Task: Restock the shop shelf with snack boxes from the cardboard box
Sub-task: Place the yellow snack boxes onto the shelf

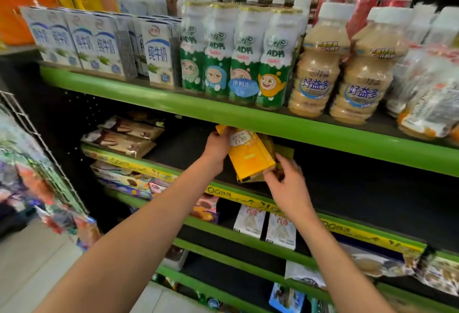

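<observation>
On the second shelf (372, 201), near its front edge and just under the green lip of the shelf above (248, 120), a yellow snack box (250, 157) is held tilted between two bare hands, with more yellow packs (250, 179) seen beneath and behind it. The box's upper left end is gripped by the left hand (218, 147), fingers curled round it; its lower right corner is pinched by the right hand (288, 184), fingertips bent in. Both forearms are stretched forward and upward into the shelf. A slip is judged possible: the tilted box could be knocked against the green lip, or the packs below could be pushed off the front edge. The cardboard box is not in view
</observation>
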### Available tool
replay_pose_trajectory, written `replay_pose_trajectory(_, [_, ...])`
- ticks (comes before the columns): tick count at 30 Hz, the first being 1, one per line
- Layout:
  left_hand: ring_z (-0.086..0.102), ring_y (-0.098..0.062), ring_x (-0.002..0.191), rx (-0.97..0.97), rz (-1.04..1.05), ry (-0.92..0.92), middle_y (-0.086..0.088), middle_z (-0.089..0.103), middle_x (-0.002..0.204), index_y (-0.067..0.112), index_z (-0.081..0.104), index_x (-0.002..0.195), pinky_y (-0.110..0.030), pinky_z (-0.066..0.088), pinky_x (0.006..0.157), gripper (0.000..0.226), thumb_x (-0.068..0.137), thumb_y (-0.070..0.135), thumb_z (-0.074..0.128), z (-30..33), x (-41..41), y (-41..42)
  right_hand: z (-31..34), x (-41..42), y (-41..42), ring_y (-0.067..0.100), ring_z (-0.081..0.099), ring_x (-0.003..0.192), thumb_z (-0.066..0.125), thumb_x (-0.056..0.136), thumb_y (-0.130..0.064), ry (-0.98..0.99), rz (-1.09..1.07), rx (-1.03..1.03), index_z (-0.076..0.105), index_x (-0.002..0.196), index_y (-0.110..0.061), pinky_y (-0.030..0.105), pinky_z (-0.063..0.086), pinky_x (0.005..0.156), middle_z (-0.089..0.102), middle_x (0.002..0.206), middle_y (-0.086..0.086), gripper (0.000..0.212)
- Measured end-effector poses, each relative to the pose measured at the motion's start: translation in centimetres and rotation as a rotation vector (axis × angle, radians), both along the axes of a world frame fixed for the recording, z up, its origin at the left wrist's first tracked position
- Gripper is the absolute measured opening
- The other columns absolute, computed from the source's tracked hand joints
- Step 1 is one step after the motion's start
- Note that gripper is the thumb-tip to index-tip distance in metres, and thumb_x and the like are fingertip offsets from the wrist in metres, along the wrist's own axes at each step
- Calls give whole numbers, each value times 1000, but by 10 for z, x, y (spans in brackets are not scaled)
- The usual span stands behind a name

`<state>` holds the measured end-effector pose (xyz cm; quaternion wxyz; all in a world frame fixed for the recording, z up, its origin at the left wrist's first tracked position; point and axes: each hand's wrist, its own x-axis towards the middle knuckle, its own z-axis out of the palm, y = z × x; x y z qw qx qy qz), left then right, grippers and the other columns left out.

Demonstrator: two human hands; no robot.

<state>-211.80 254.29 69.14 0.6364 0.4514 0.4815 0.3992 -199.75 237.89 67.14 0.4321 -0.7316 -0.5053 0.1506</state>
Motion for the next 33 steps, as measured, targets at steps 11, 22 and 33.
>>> replay_pose_trajectory(11, [67,-34,103,-79,26,-140,-14,67,115,10,54,126,-42,54,70,41,99,41,54,1,-80,24,-7,-21,12,34,21,145,59,86,-62,-421,26,-125,34,147,-32,51,26,115,14,163,1,73])
replay_pose_trajectory(22, [66,-32,112,26,-230,-276,-13,69,121,8,57,129,-45,55,90,39,92,-6,53,-13,-95,14,-13,-23,16,26,41,127,63,83,-61,-198,13,67,46,118,-28,47,41,100,52,132,-3,51])
replay_pose_trajectory(33, [70,-22,106,73,-277,-260,-2,73,117,26,56,126,-37,59,79,27,99,25,55,-11,-91,0,25,-16,24,15,61,106,67,90,-29,254,15,-55,47,108,-41,34,45,89,63,113,-11,29])
